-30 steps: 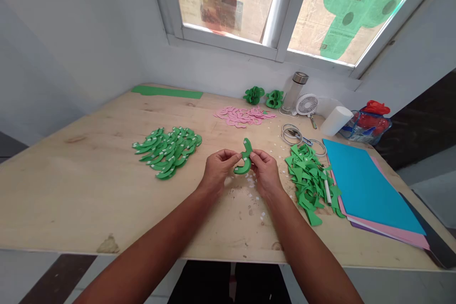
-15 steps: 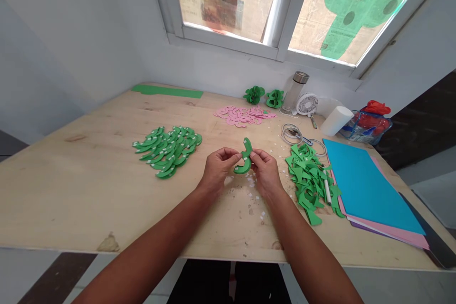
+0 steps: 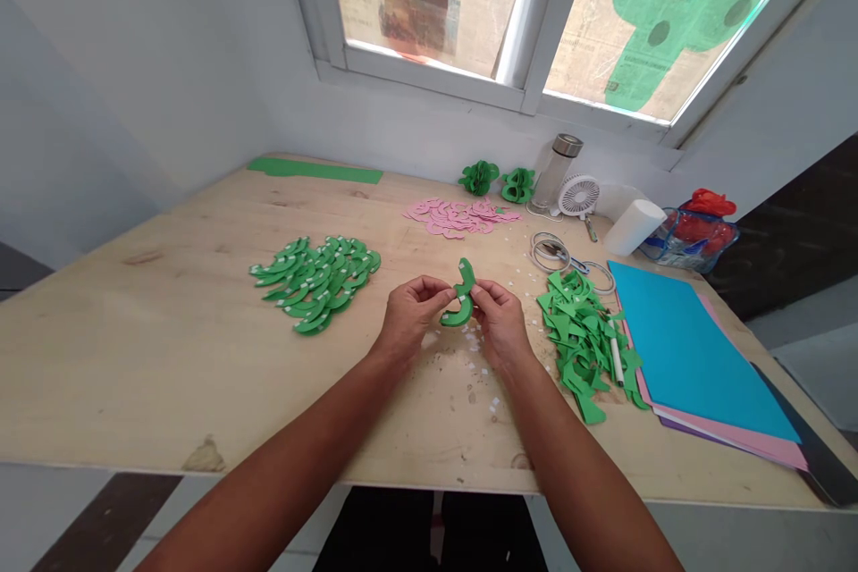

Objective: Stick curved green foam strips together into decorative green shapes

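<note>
Between my two hands is a curved green paper cutout (image 3: 458,315), shaped like a 3, with small white patches on it. My left hand (image 3: 410,315) pinches its left side near the middle. On the opposite side, the thumb and fingers of my right hand (image 3: 500,322) grip it too. The cutout is held just above the wooden table (image 3: 268,411). Left of my hands lies a spread of similar green curved cutouts (image 3: 318,281), many bearing white patches. Tiny white scraps (image 3: 473,341) are scattered beneath my hands.
Pink cutouts (image 3: 462,217) lie beyond my hands, with two green paper balls (image 3: 478,178) behind them. To the right are green offcuts (image 3: 580,335), a white marker (image 3: 616,361), tape rolls (image 3: 550,253) and blue sheets (image 3: 697,344). A bottle (image 3: 556,174) and small fan (image 3: 578,196) stand behind.
</note>
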Tool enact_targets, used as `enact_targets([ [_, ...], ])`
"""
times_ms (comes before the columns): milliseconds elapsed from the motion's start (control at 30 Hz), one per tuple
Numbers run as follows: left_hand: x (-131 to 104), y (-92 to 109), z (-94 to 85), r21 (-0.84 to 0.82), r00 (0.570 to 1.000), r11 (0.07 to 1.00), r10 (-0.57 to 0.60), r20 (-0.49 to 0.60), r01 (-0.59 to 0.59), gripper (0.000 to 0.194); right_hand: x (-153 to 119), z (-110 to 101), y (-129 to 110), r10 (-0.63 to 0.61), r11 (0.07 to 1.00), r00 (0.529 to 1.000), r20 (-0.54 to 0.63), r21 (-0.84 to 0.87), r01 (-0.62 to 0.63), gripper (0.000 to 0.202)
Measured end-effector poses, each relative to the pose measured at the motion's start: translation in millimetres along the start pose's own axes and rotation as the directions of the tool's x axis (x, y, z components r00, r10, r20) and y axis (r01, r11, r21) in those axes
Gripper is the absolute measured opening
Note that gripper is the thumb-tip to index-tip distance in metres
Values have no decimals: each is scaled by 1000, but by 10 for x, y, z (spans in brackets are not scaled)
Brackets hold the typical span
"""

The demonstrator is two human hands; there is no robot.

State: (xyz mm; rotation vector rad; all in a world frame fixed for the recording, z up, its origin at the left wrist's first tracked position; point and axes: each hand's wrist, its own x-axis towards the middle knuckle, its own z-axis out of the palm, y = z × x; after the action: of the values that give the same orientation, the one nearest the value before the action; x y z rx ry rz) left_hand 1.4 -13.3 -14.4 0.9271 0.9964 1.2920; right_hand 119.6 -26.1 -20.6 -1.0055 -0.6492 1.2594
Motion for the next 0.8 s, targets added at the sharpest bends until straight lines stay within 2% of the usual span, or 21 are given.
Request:
enact_targets([
  [800,1,0,-15,20,999,999,32,28,-32,27,15,-11,25,-7,999,1000,12,-33,7,20],
])
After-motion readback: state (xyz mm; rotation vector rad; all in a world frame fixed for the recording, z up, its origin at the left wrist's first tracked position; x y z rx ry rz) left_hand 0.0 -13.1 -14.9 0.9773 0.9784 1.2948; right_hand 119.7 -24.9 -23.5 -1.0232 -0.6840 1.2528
